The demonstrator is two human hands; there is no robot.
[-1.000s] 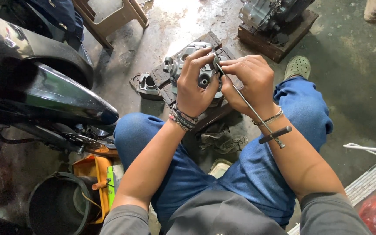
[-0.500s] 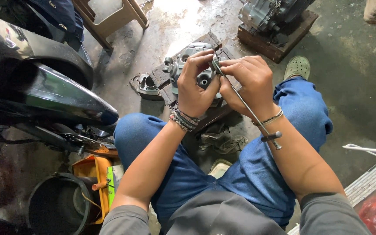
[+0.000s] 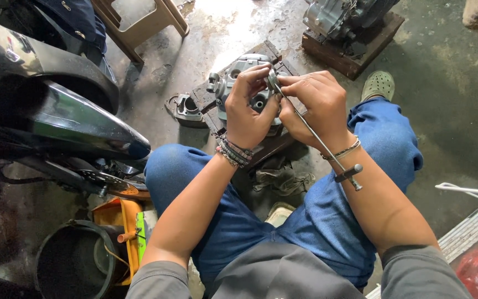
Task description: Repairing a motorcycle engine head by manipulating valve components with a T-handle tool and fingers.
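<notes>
Your right hand (image 3: pixel 319 108) is pinched narrow around the top end of a T-handle rod (image 3: pixel 311 130), fingertips closed on it right where its tip meets the engine part (image 3: pixel 250 91). Your left hand (image 3: pixel 250 111) is wrapped around that grey cast-metal part from the near side, fingers curled over its top, thumb by the rod tip. My read: left hand braces the casting so it can't turn or rock, right hand steers the tip into place.

Rod axis: long and straight, running diagonally. Working end points up and away from you into the part; the short cross-handle (image 3: pixel 348 173) sits at the near end, lying over your right forearm, free of either hand. So you're guiding at the tip, not driving from the handle.

The part sits over a dark wooden block (image 3: pixel 272 147) on the concrete floor (image 3: pixel 449 83), between your knees; whether it rests on the block or you hold it just above, I can't tell.

Around it: a smaller metal piece (image 3: pixel 186 108) on the floor just left of the block, a rag (image 3: pixel 283 177) beside your leg, a second engine (image 3: pixel 338 16) on its own block further off, a motorcycle (image 3: pixel 45 111) at your left, and a dark bucket (image 3: pixel 73 260) with an orange tray (image 3: pixel 123 221) beside it.
</notes>
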